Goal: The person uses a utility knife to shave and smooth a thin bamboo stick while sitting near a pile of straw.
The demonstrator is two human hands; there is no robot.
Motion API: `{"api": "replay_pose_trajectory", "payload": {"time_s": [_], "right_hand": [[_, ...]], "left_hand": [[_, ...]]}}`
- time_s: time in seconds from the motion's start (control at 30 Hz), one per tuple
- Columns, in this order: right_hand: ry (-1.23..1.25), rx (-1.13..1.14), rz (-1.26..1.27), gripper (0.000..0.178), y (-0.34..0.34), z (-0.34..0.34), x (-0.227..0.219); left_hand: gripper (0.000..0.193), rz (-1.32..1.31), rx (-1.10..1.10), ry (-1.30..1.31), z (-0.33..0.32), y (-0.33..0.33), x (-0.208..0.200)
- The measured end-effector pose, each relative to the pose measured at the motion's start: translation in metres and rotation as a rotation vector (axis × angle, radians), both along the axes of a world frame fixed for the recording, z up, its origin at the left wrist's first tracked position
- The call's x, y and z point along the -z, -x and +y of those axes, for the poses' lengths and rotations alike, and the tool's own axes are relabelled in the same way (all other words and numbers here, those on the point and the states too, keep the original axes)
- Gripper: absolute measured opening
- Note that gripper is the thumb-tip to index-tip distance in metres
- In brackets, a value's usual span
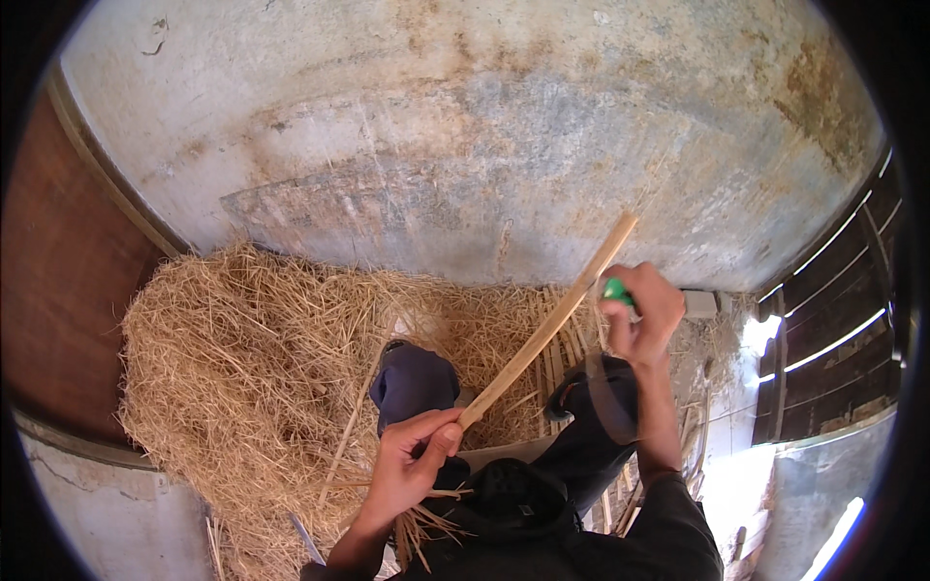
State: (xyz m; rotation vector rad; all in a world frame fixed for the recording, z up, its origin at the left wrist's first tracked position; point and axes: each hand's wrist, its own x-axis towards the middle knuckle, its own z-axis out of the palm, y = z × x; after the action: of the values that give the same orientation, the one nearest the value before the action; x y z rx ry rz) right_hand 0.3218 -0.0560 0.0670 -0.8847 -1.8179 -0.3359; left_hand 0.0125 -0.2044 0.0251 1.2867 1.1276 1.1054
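A long, flat strip of pale wood (547, 334) slants up and away to the right in front of me. My left hand (417, 460) grips its lower end between thumb and fingers, near my knees. Close to the strip's upper part, on its right, is my right hand (644, 310), closed around a small bright green object (616, 290). Only a part of this shows, and its kind is unclear. A faint, motion-smeared curved shape lies below the right hand, over my dark trouser leg. Thin split slivers (426, 528) stick out beneath my left wrist.
A big heap of dry straw (242, 358) fills the left side, against a stained plaster wall (465, 184). Brown boarding (73, 281) stands at the far left. Dark slats (833, 310) with light between them are at the right. More thin strips (557, 363) lie past my knees.
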Motion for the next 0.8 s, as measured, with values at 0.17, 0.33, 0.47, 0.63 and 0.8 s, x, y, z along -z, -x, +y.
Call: {"api": "replay_pose_trajectory", "payload": {"time_s": [0.17,0.33,0.47,0.63,0.8], "right_hand": [[0.134,0.261,0.364,0.037,-0.058,0.041,0.0],[0.368,0.346,0.36,0.037,-0.061,0.025,-0.018],[0.268,0.005,0.182,0.026,-0.008,-0.008,0.015],[0.271,-0.205,-0.014,0.036,0.044,-0.045,0.037],[0.234,-0.262,-0.059,0.039,0.06,-0.051,0.043]], "left_hand": [[0.025,-0.095,0.051,0.089,-0.008,0.009,0.007],[0.026,-0.001,-0.119,0.112,-0.007,0.013,0.009],[0.021,0.055,-0.196,0.015,0.001,0.005,0.004],[0.021,0.149,-0.2,-0.163,0.008,-0.009,-0.003],[0.021,0.225,-0.2,-0.263,0.01,-0.019,-0.011]]}}
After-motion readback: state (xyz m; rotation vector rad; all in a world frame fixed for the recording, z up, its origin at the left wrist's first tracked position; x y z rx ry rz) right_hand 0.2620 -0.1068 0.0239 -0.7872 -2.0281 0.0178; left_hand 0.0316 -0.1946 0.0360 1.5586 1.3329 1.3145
